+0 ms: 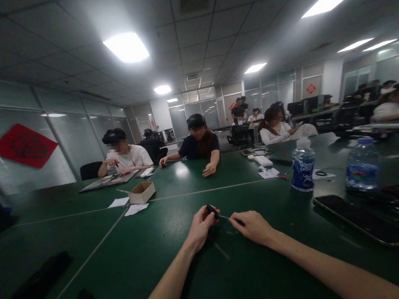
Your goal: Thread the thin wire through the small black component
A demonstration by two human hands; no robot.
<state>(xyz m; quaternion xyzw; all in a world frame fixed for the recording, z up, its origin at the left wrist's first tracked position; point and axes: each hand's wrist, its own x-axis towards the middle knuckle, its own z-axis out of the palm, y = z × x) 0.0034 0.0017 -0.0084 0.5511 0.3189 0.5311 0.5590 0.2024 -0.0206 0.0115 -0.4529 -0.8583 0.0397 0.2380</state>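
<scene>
My left hand (200, 227) is closed around a small black part (211, 210), held just above the green table between thumb and fingers. What kind of part it is, I cannot make out. My right hand (256, 226) grips a thin screwdriver (224, 217) by its dark handle, mostly hidden in the fingers. Its slim metal shaft points left and its tip meets the black part or lies right beside it.
Two bottles, one with a white cap (303, 166) and one with a blue cap (362, 166), stand right of my hands near a phone (365, 219). A cardboard box (142, 193) sits ahead left. Dark objects (42, 278) lie at left. Co-workers (199, 145) sit across the green table (152, 245).
</scene>
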